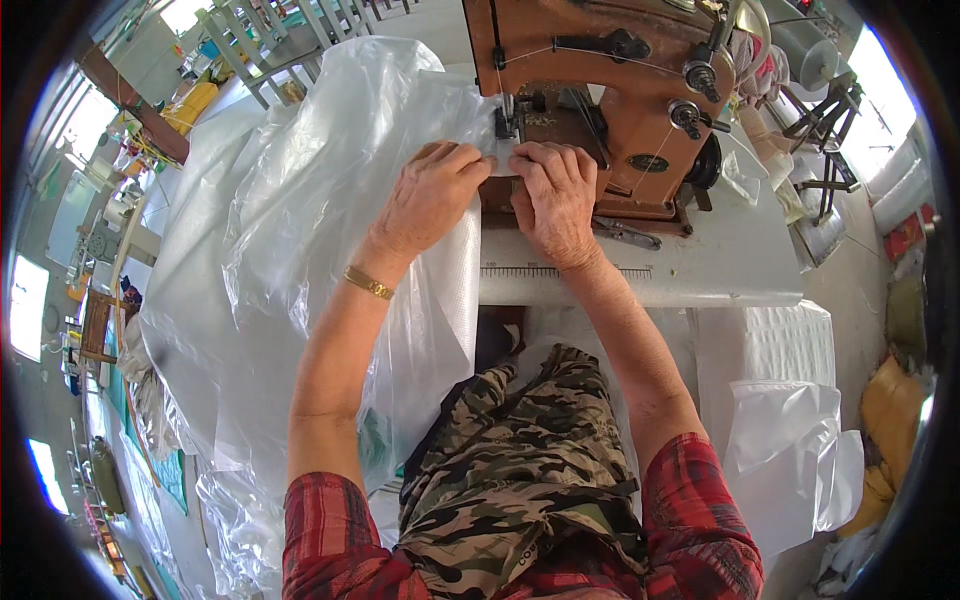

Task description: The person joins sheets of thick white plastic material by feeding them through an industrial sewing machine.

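Observation:
My left hand [432,195] and my right hand [553,195] lie side by side on the edge of a clear plastic sheet [300,220], pressing it flat just in front of the needle [506,120] of a brown sewing machine [610,90]. The fingertips of both hands pinch the plastic edge at the machine's foot. The sheet billows in a big heap to my left and hangs down off the table. A gold bracelet [369,283] is on my left wrist.
The machine stands on a white table [730,260] with a ruler strip along its front edge. Scissors [625,233] lie by the machine's base. White woven bags [790,400] are stacked at my right. Chairs and clutter fill the far left.

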{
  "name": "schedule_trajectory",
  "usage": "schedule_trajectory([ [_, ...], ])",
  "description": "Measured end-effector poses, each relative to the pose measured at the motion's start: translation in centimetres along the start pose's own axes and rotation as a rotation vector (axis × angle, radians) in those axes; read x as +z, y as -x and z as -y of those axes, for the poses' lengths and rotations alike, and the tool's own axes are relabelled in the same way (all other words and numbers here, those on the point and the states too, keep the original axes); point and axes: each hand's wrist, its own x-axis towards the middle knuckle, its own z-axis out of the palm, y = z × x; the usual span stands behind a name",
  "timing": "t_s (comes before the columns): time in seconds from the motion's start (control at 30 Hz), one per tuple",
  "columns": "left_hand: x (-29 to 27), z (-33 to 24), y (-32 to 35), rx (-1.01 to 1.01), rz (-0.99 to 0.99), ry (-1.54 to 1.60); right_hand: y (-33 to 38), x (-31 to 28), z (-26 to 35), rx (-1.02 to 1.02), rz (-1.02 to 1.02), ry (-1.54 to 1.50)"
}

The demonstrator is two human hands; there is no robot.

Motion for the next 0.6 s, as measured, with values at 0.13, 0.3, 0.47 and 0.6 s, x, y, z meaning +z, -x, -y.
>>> schedule_trajectory([
  [0.13,-0.1,0.5,-0.3,0.024,0.045,0.003,-0.1,0.0,0.2,0.004,-0.003,-0.006],
  [0.3,0.1,1.0,-0.5,0.136,-0.016,-0.081,-0.1,-0.1,0.3,0.023,-0.004,0.01],
  [0.47,0.3,1.6,-0.9,0.152,-0.001,-0.119,-0.2,-0.1,0.7,0.048,0.037,0.06],
  [0.6,0.3,1.8,-1.2,0.143,0.041,-0.094,-0.3,-0.3,0.9,0.07,0.046,0.094],
])
